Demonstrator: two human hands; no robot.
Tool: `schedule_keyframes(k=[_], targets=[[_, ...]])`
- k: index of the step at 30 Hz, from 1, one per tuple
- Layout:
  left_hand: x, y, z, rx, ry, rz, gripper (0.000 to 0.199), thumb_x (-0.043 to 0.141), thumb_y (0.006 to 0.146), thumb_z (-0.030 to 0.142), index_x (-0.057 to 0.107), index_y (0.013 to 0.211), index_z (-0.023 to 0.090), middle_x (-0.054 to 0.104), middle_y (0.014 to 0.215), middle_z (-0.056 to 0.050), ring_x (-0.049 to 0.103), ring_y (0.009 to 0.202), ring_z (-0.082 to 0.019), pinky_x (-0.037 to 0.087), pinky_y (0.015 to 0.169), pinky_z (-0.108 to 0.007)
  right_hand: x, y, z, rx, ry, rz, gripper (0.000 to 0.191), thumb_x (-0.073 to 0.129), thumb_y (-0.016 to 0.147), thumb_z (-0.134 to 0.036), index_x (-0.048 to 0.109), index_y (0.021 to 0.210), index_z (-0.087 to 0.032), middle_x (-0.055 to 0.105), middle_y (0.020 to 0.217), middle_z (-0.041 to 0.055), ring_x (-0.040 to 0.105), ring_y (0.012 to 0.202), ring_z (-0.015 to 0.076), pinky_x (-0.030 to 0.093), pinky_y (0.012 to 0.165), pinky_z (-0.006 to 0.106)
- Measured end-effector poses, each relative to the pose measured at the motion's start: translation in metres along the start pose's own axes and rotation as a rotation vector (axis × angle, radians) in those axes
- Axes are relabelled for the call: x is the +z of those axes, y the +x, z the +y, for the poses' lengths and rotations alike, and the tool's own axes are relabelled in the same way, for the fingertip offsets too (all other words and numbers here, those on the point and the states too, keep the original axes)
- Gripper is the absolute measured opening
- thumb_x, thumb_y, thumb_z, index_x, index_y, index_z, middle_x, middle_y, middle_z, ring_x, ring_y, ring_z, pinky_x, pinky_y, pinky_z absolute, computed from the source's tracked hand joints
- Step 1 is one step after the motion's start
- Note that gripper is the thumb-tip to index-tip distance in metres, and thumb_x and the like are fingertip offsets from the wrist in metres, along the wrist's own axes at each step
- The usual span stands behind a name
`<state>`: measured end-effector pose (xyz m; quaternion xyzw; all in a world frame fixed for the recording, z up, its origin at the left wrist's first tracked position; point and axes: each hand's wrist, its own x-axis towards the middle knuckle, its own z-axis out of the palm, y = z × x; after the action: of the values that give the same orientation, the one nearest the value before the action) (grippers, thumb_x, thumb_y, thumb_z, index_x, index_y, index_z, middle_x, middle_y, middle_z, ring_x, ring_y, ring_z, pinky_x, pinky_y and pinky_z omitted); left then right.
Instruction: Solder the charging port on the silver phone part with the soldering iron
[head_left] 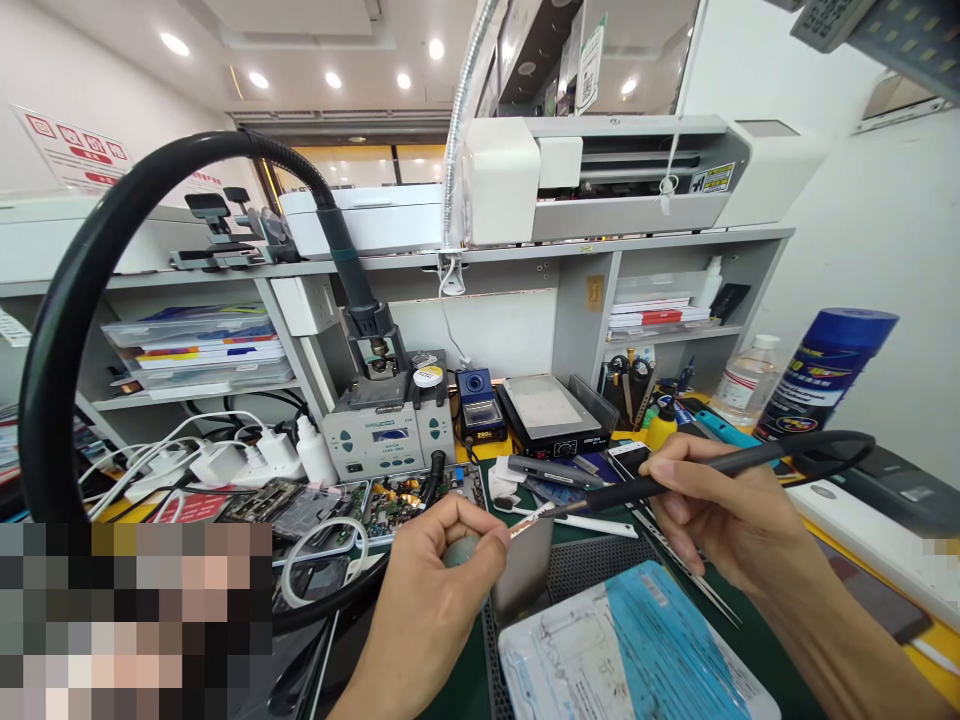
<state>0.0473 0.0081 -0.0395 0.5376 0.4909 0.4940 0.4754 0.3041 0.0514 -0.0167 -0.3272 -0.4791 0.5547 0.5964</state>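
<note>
My left hand (pixel 442 590) is closed in a pinch on a thin copper-coloured strip (pixel 523 526). A pale green rounded thing (pixel 461 550) shows partly behind its fingers. My right hand (pixel 720 510) is closed around the black handle of a soldering iron (pixel 619 493), whose cable loops off to the right. The iron's tip points left and meets or nearly meets the far end of the strip. Tweezers (pixel 694 570) run below my right fingers; whether these touch them I cannot tell. A grey metal piece (pixel 525 568) stands under the strip.
A blue-and-white pack (pixel 637 645) lies in front on the green mat. Behind stand a soldering station (pixel 390 440), a hot plate (pixel 555 410) and circuit boards (pixel 405 495). A thick black hose (pixel 52 300) arches at left. A spray can (pixel 829 375) stands right. Bottom left is pixelated.
</note>
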Motion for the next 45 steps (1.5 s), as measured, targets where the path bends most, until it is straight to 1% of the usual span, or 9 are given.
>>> schedule_keyframes(k=[9, 19, 23, 27, 32, 38, 45], targets=[[0.0009, 0.0003, 0.0005, 0.004, 0.015, 0.008, 0.019, 0.068, 0.086, 0.035, 0.065, 0.075, 0.02, 0.055, 0.063, 0.005, 0.023, 0.045, -0.005, 0.019, 0.044, -0.022, 0.0004, 0.0019, 0.002, 0.003, 0.01, -0.007, 0.024, 0.089, 0.074, -0.034, 0.074, 0.068, -0.016, 0.057, 0.045, -0.0042, 0.057, 0.025, 0.0116, 0.043, 0.022, 0.015], [0.0002, -0.0006, 0.001, 0.002, 0.021, 0.001, 0.025, 0.067, 0.088, 0.041, 0.064, 0.075, 0.02, 0.05, 0.06, 0.007, 0.022, 0.046, -0.006, 0.018, 0.044, -0.022, 0.0015, 0.001, 0.0027, 0.017, 0.019, -0.006, 0.024, 0.089, 0.074, -0.033, 0.073, 0.067, -0.016, 0.058, 0.045, -0.0041, 0.056, 0.026, 0.0109, 0.042, 0.023, 0.014], [0.0008, -0.0001, 0.0017, -0.001, 0.026, 0.007, 0.025, 0.067, 0.088, 0.04, 0.064, 0.075, 0.019, 0.049, 0.061, 0.006, 0.025, 0.049, -0.007, 0.021, 0.046, -0.022, 0.002, 0.0017, 0.0035, 0.021, 0.029, 0.002, 0.024, 0.088, 0.074, -0.032, 0.072, 0.065, -0.017, 0.058, 0.044, -0.0032, 0.056, 0.025, 0.0118, 0.042, 0.022, 0.015], [0.002, -0.0006, 0.0043, -0.016, 0.021, 0.006, 0.022, 0.067, 0.087, 0.037, 0.064, 0.074, 0.019, 0.049, 0.06, 0.006, 0.023, 0.048, -0.007, 0.019, 0.045, -0.022, 0.0029, 0.0024, 0.004, 0.02, 0.04, 0.007, 0.025, 0.086, 0.076, -0.03, 0.07, 0.061, -0.017, 0.058, 0.044, -0.0028, 0.055, 0.025, 0.012, 0.042, 0.022, 0.016], [0.0031, -0.0023, 0.0062, -0.032, 0.011, 0.027, 0.021, 0.069, 0.085, 0.036, 0.064, 0.074, 0.019, 0.049, 0.06, 0.006, 0.023, 0.049, -0.007, 0.019, 0.045, -0.022, 0.0022, 0.0034, 0.0051, 0.025, 0.051, 0.008, 0.025, 0.086, 0.076, -0.03, 0.07, 0.061, -0.018, 0.059, 0.044, -0.0028, 0.055, 0.025, 0.0119, 0.041, 0.021, 0.016], [0.0007, -0.0015, 0.0028, -0.035, 0.029, 0.006, 0.022, 0.066, 0.088, 0.038, 0.064, 0.075, 0.02, 0.052, 0.064, 0.005, 0.025, 0.05, -0.007, 0.021, 0.046, -0.021, 0.0028, 0.0035, 0.0056, 0.033, 0.056, 0.01, 0.026, 0.086, 0.076, -0.03, 0.069, 0.061, -0.017, 0.059, 0.045, -0.0027, 0.056, 0.025, 0.0117, 0.042, 0.022, 0.015], [0.0012, -0.002, 0.0041, -0.018, 0.026, -0.005, 0.023, 0.066, 0.088, 0.039, 0.064, 0.076, 0.019, 0.051, 0.063, 0.005, 0.024, 0.05, -0.008, 0.021, 0.046, -0.022, 0.0029, 0.0023, 0.0052, 0.034, 0.049, 0.011, 0.028, 0.086, 0.075, -0.03, 0.067, 0.059, -0.017, 0.059, 0.044, -0.0022, 0.055, 0.024, 0.0118, 0.041, 0.022, 0.015]])
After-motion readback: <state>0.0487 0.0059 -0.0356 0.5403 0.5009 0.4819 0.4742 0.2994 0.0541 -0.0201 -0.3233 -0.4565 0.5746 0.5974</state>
